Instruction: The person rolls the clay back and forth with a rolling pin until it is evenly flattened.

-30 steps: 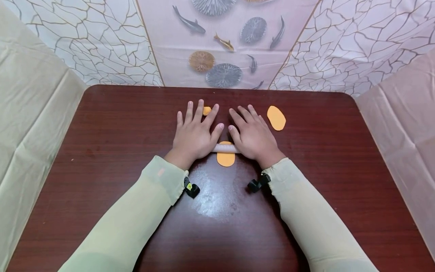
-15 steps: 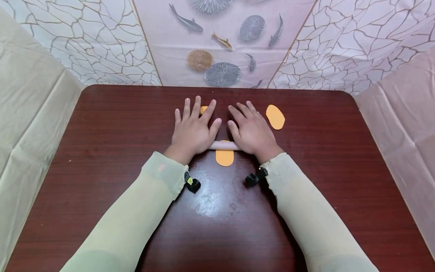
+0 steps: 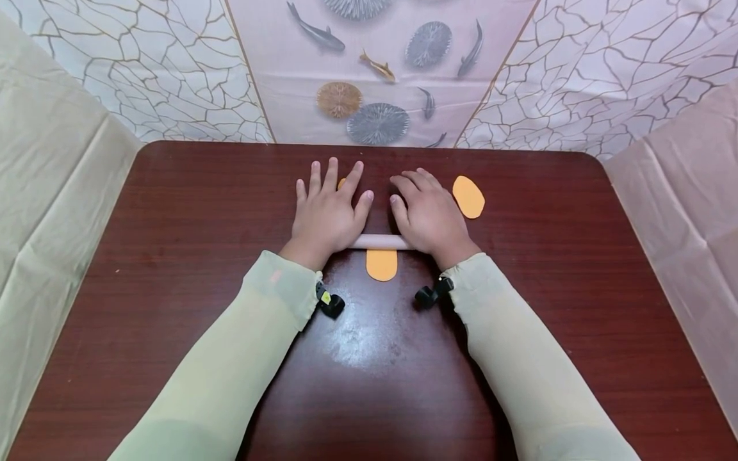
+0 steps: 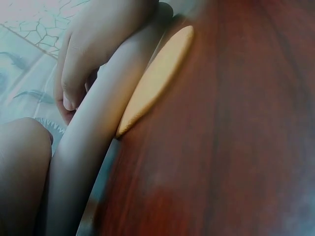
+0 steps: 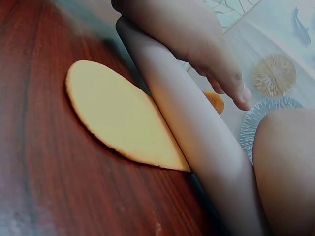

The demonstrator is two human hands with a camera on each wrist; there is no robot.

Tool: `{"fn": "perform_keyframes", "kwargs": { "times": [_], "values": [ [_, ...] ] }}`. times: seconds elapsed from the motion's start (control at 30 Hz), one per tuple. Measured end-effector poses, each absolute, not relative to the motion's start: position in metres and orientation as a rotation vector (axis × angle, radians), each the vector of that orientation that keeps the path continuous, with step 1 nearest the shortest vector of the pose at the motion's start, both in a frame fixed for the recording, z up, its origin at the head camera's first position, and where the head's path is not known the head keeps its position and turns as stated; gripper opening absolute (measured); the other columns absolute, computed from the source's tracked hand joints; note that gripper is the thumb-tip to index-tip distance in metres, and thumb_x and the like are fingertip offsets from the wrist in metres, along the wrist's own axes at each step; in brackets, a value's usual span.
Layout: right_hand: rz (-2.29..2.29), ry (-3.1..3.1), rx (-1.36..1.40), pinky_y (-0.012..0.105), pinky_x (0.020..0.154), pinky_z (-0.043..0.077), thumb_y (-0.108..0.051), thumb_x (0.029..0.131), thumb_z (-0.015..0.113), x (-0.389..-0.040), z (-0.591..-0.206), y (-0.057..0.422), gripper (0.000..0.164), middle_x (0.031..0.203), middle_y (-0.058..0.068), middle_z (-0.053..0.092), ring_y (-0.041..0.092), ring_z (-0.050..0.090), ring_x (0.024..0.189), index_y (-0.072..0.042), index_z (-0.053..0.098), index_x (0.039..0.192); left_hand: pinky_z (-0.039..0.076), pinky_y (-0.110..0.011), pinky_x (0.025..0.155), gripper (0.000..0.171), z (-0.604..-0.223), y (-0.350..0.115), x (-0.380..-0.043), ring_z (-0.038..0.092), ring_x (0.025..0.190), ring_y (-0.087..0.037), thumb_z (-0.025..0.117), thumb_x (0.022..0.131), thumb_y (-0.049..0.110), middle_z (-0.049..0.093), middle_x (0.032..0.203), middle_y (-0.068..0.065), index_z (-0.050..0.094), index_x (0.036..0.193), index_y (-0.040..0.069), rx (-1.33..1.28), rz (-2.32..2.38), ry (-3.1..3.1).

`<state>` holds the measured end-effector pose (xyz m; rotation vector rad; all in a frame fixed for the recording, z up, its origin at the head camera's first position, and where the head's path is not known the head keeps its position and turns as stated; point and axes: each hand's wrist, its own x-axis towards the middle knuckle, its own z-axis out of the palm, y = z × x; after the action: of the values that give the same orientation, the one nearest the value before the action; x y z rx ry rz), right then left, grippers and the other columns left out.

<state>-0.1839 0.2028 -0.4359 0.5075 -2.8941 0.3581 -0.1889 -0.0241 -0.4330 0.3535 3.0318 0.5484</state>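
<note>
A pale rolling pin (image 3: 380,242) lies crosswise over a flat orange-yellow piece of dough or clay (image 3: 382,264); I cannot tell which material it is. My left hand (image 3: 325,221) rests its palm on the pin's left end, with fingers spread and straight. On the right end presses my right hand (image 3: 432,221), its fingers loosely bent forward. Both wrist views show the pin (image 4: 93,118) touching the flat piece (image 5: 118,115) along one edge. The pin's ends are hidden under the palms in the head view. A small orange lump (image 3: 341,184) is mostly covered by my left fingers.
Another flat orange-yellow oval (image 3: 469,197) lies on the dark red-brown table (image 3: 553,269), just beyond my right hand. Behind the table's far edge hangs a patterned cloth (image 3: 392,83), and pale cloth stands at both sides.
Both hands have moved the rolling pin away from the body, over the flat piece's far end. The right fingers bend a little more. The left hand covers more of the small lump.
</note>
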Motion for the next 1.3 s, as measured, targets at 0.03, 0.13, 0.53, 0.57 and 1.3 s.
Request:
{"fn": "perform_keyframes", "kwargs": {
  "times": [0.03, 0.13, 0.53, 0.57, 1.3],
  "values": [
    [0.362, -2.884, 0.512, 0.057, 0.134, 0.039, -0.038, 0.117, 0.042, -0.185, -0.436, 0.203, 0.052, 0.164, 0.016, 0.061, 0.038, 0.046, 0.163, -0.011, 0.064, 0.157, 0.006, -0.074, 0.138, 0.067, -0.433, -0.024, -0.19, -0.002, 0.177, -0.044, 0.025, 0.117, 0.066, 0.008, 0.192, -0.011, 0.015, 0.181, 0.045, 0.351, 0.552, 3.029],
    [0.376, -2.848, 0.526, 0.054, 0.135, 0.039, -0.036, 0.117, 0.043, -0.189, -0.437, 0.203, 0.05, 0.158, 0.016, 0.065, 0.038, 0.051, 0.159, -0.009, 0.067, 0.152, 0.005, -0.074, 0.138, 0.067, -0.433, -0.023, -0.193, -0.002, 0.177, -0.044, 0.025, 0.117, 0.066, 0.009, 0.191, -0.011, 0.015, 0.181, 0.045, 0.338, 0.557, 3.025],
    [0.417, -2.702, 0.545, 0.056, 0.123, 0.049, -0.033, 0.117, 0.044, -0.199, -0.439, 0.204, 0.046, 0.14, 0.015, 0.075, 0.04, 0.065, 0.139, -0.006, 0.074, 0.138, 0.008, -0.07, 0.14, 0.067, -0.432, -0.023, -0.203, 0.004, 0.177, -0.044, 0.024, 0.118, 0.065, 0.017, 0.19, -0.011, 0.021, 0.181, 0.043, 0.313, 0.572, 3.067],
    [0.419, -2.695, 0.546, 0.055, 0.123, 0.049, -0.034, 0.117, 0.043, -0.2, -0.438, 0.204, 0.046, 0.139, 0.015, 0.076, 0.04, 0.065, 0.138, -0.006, 0.074, 0.138, 0.008, -0.07, 0.14, 0.067, -0.431, -0.023, -0.203, 0.004, 0.177, -0.044, 0.023, 0.118, 0.066, 0.017, 0.19, -0.011, 0.022, 0.181, 0.043, 0.313, 0.573, 3.068],
    [0.447, -2.617, 0.548, 0.05, 0.119, 0.049, -0.033, 0.117, 0.042, -0.21, -0.439, 0.207, 0.046, 0.126, 0.017, 0.079, 0.038, 0.07, 0.123, -0.004, 0.078, 0.126, 0.014, -0.067, 0.14, 0.07, -0.432, -0.023, -0.216, 0.013, 0.176, -0.044, 0.019, 0.117, 0.067, 0.026, 0.188, -0.011, 0.038, 0.176, 0.035, 0.31, 0.609, 3.097]
  ]
}}
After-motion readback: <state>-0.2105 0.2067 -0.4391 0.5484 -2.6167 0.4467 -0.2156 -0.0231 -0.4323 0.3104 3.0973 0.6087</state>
